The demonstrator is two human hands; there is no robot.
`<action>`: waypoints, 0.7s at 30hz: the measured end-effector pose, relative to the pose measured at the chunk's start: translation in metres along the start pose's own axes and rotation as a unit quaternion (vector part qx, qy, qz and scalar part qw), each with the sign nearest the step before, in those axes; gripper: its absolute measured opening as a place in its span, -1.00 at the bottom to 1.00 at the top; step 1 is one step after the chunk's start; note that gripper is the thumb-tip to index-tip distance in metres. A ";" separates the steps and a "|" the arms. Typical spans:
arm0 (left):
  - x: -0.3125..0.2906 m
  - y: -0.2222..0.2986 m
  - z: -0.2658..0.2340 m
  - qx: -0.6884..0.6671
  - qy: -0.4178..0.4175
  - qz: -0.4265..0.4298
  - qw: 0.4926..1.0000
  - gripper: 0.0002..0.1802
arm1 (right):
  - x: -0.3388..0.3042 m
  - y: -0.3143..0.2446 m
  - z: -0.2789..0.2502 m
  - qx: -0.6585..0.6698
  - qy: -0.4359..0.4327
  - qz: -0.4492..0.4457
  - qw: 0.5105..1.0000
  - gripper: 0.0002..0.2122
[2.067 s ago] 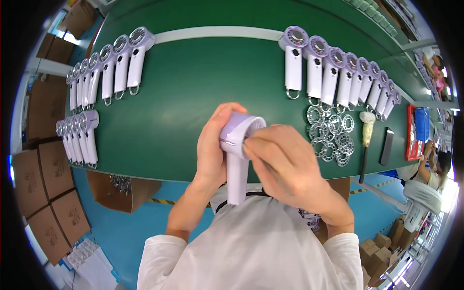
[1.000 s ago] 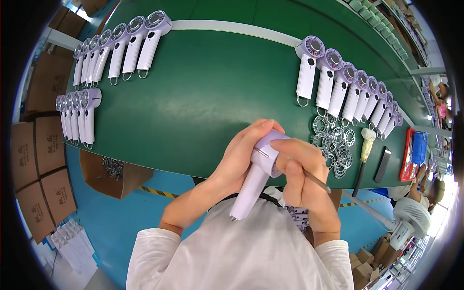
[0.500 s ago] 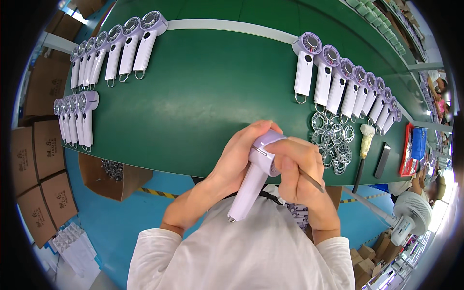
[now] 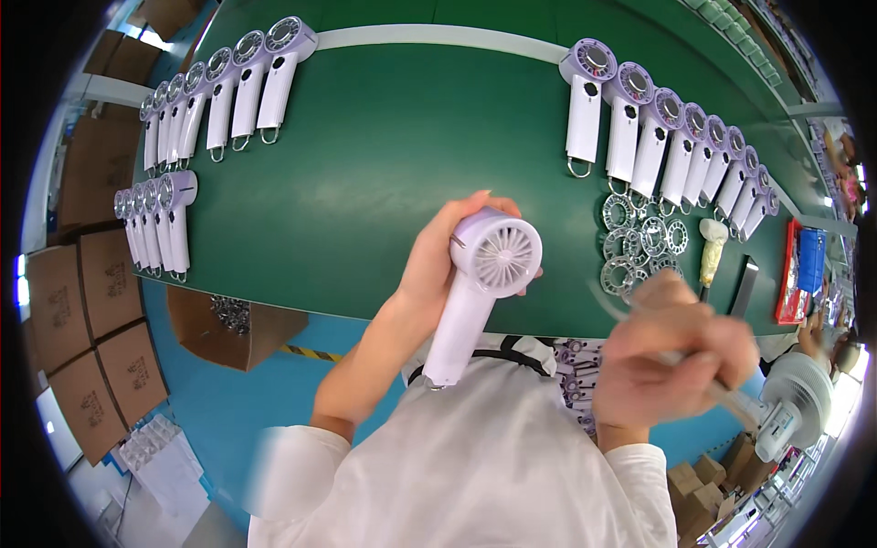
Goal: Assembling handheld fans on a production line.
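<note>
In front of my body, my left hand (image 4: pixel 422 274) is closed around the head of a pale lilac handheld fan (image 4: pixel 466 315). Its round slotted grille faces up and its handle slants down toward my shirt. To the right, apart from the fan, my right hand (image 4: pixel 671 361) is smeared by motion. Its fingers are curled on a thin metal tool, which shows only as a blurred streak. Beyond that hand, several clear ring-shaped covers (image 4: pixel 653 236) lie in a loose cluster on the green table (image 4: pixel 393 173).
Rows of similar fans stand at the left (image 4: pixel 219 100) and right (image 4: pixel 626 123). Right of the rings lie a tool with a wrapped pale head (image 4: pixel 712 251), a dark bar (image 4: pixel 745 285), a red tray (image 4: pixel 787 297) and a blue bin (image 4: pixel 811 260). An open carton (image 4: pixel 206 333) sits below the table's left edge.
My right hand has left the fan and swung right with the thin tool. The fan has turned in my left hand, so its slotted grille now faces up.
</note>
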State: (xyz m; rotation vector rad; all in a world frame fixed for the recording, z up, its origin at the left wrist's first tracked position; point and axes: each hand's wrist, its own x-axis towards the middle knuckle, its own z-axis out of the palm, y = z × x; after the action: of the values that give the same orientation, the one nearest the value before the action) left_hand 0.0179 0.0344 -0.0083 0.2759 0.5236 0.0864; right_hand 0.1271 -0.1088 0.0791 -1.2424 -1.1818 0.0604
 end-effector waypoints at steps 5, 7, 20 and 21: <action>0.004 0.005 -0.010 -0.070 -0.040 0.016 0.997 -0.52 | -0.028 0.029 0.002 -0.110 0.120 0.210 0.964 -0.76; 0.005 0.007 -0.016 -0.110 -0.097 0.007 0.989 -0.53 | -0.045 0.049 -0.003 -0.140 0.052 0.249 0.957 -0.79; 0.003 0.013 -0.008 -0.136 -0.120 0.008 0.983 -0.53 | -0.081 0.078 0.001 -0.213 -0.073 0.310 0.923 -0.81; 0.003 0.013 -0.008 -0.134 -0.120 0.011 0.984 -0.53 | -0.080 0.077 0.001 -0.213 -0.073 0.311 0.923 -0.81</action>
State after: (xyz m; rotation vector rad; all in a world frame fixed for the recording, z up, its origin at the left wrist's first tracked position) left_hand 0.0165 0.0489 -0.0130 0.0267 0.2650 0.1423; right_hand 0.1311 -0.1261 -0.0311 -1.9988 -0.9033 0.3904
